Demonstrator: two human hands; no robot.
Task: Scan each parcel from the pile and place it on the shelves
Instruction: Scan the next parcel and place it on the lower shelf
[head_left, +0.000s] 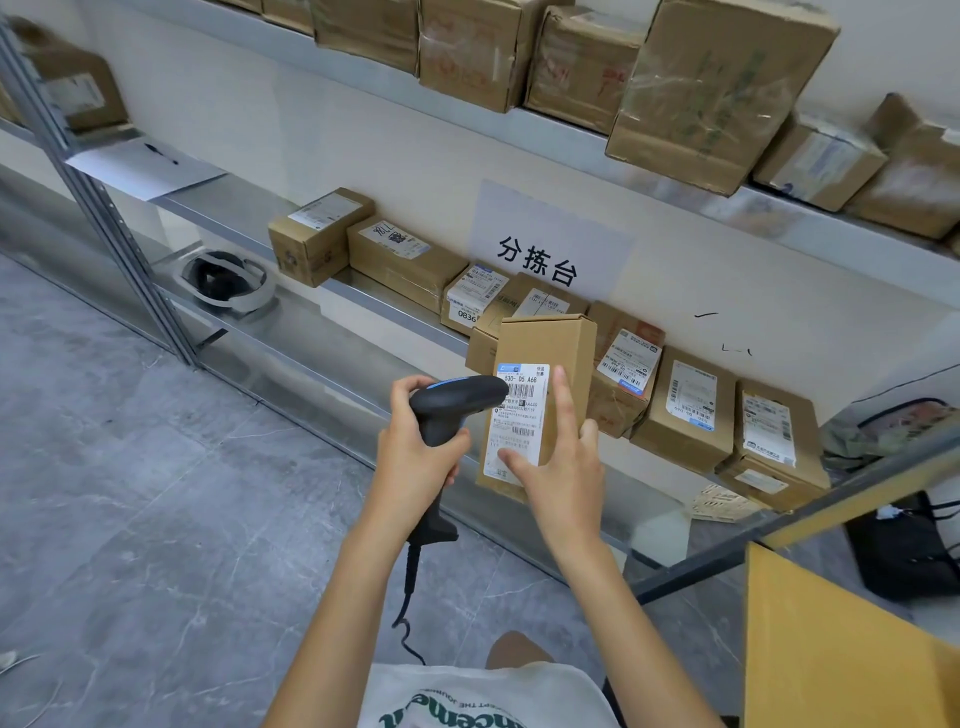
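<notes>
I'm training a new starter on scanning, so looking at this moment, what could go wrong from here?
1. The right hand holds the parcel with its thumb lying on the label; a covered barcode may not read.
2. The scanner in the left hand sits almost against the label, possibly too close to scan.
3. The scanner's cable dangles by the legs and could snag.

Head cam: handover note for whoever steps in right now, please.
Left hand grips the scanner, its nose at the label of the held parcel.
Right hand holds that parcel upright, thumb on the label, index finger straight.
Done: a row of parcels already sits on the middle shelf.
Left: finish this scan, shelve the parcel, continue with the pile, which is not in view.
</notes>
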